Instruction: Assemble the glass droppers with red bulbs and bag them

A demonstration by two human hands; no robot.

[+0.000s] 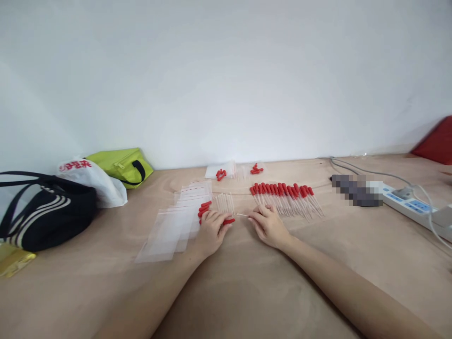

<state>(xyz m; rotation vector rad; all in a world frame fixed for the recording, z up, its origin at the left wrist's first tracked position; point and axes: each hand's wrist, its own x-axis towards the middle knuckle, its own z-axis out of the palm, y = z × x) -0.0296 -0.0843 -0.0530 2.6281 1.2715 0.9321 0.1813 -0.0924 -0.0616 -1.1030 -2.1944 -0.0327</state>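
Observation:
My left hand [212, 230] pinches a small red cap [229, 221] between thumb and fingers, its end pointing right. Across a small gap, my right hand [269, 227] grips a thin pale tube [242, 215] whose tip points left toward the cap. Several more red caps [205, 206] lie at and partly under my left hand. Bare thin tubes [224, 203] lie side by side just beyond the gap between my hands. Behind my right hand is a row of thin tubes with red caps [282, 189] on their far ends.
Clear zip bags [169, 230] are fanned out at the left. Near the wall lie two small piles of red caps [221, 175]. A black bag [52, 212], a white plastic bag [109, 188] and a green bag [120, 165] stand left; a power strip [409, 205] with cables lies right.

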